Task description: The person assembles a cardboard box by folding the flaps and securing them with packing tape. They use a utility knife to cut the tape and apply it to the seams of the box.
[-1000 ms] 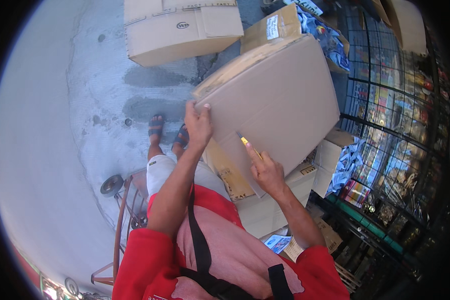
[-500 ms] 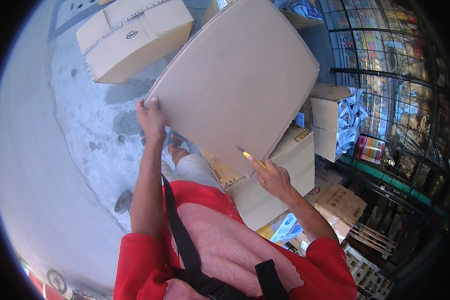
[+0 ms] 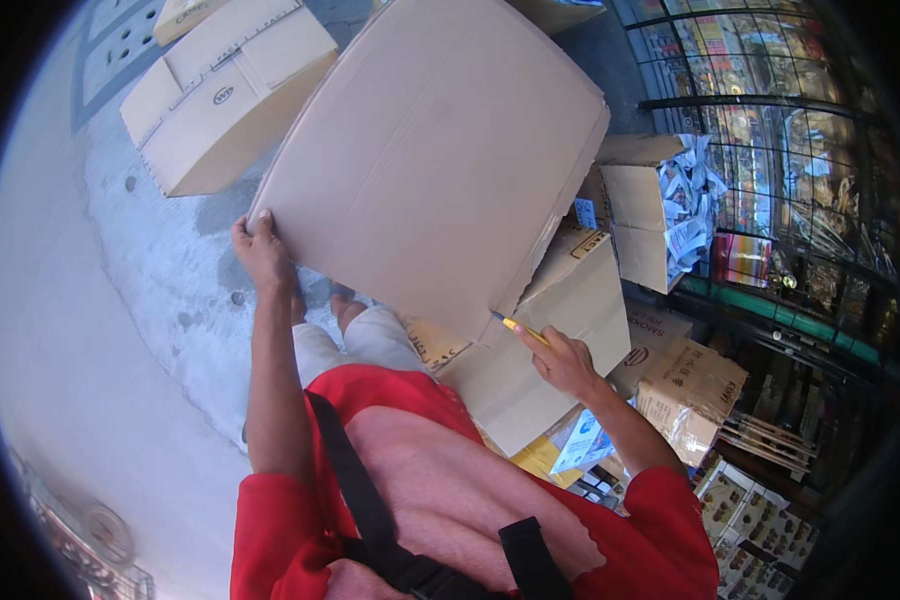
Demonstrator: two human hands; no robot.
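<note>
We'd hold the cardboard panel [image 3: 440,150] taut, left hand [image 3: 262,252] pinching its left corner well clear of the blade, and keep the right hand [image 3: 568,362] with its grip wrapped firmly around the yellow box cutter [image 3: 526,332]. Panel slants above a tan carton [image 3: 550,375]; we can't tell whether the blade touches it. Versus half a second ago, hands sit wider apart and the tip's nearer the panel's near corner.

Since a second ago, the cardboard sheet [image 3: 440,160] has been swung leftward and the left hand [image 3: 262,255] carried farther from the right hand [image 3: 565,362]. The yellow knife [image 3: 522,329] has been brought closer to the sheet's near corner.
</note>
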